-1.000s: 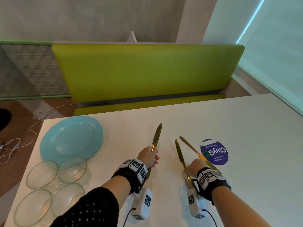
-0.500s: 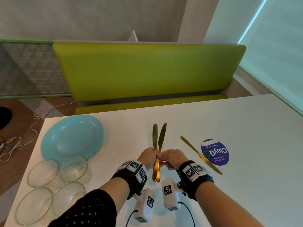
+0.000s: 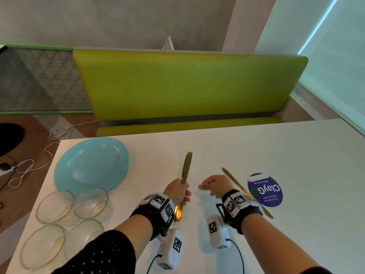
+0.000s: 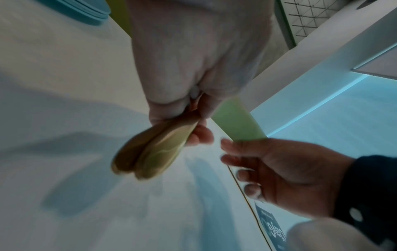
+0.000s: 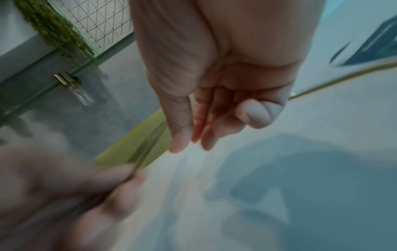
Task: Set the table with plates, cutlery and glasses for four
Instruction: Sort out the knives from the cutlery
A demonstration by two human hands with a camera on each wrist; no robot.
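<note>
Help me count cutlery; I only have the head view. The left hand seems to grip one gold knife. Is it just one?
Observer: Two. The left wrist view shows the handles of two gold knives side by side, gripped by the left hand.
Operator: Is the right hand holding anything?
Observer: No. In the right wrist view the right hand has an empty palm, with its fingers loosely curled.
Operator: That wrist hides part of the knife by the sticker.
Observer: The right wrist view shows the third knife lying flat on the table, beside the sticker.
</note>
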